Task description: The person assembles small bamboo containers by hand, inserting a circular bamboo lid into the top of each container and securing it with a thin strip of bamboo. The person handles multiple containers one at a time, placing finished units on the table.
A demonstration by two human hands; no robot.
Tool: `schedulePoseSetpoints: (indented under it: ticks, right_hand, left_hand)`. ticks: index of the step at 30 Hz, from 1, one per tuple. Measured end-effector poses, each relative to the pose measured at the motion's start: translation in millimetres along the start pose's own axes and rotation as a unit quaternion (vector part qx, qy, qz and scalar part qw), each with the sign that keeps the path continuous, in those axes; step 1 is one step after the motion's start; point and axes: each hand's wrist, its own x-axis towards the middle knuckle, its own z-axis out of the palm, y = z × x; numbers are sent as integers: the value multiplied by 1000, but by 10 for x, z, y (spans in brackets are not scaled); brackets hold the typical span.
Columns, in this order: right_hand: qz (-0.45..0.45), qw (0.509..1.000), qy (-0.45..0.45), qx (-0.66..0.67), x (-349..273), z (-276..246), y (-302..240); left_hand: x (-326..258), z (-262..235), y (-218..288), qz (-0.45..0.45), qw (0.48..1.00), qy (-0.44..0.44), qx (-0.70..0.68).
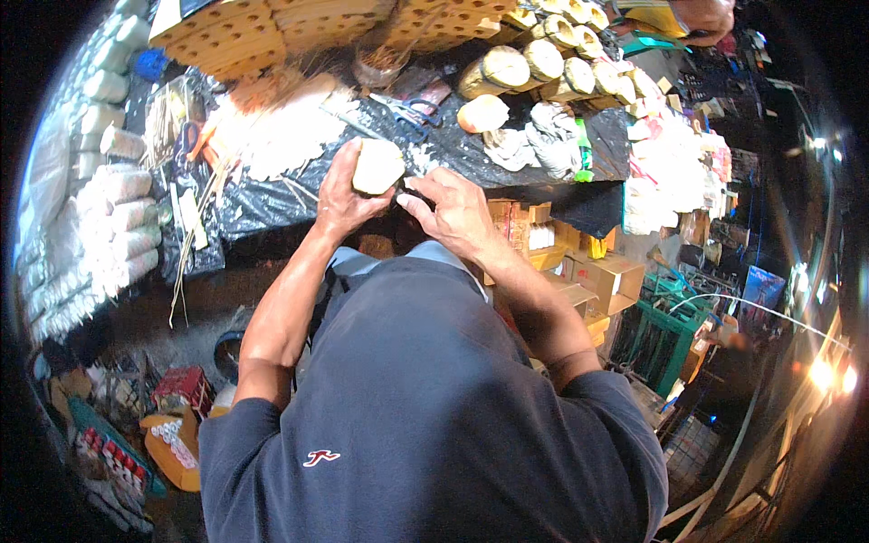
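Over the near edge of a black-covered bench, my left hand is wrapped round a pale, short, rounded cylinder, its light end facing up. Just right of it, my right hand is closed, thumb and forefinger brought together beside the cylinder's lower side. Whatever lies between those fingertips is too small and dark to make out. Behind my hands lie blue-handled scissors and a peach-coloured round piece. A bright white heap of sheets or loose material spreads to the left.
Tan blocks with rows of holes and a stack of tan cylinders line the bench's far side. Crumpled white cloth lies right. Wrapped white rolls are piled left. Cardboard boxes stand below right, near a green frame.
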Motion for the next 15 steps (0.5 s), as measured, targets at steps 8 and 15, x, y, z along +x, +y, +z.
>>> schedulePoseSetpoints:
  ticks: [8, 15]
  right_hand:
    - [275, 946, 58, 164, -626, 18, 553]
    - [240, 968, 35, 71, -566, -262, 513]
  left_hand:
    - [162, -280, 459, -248, 918, 72, -302]
    - [383, -114, 780, -449, 405, 58, -794]
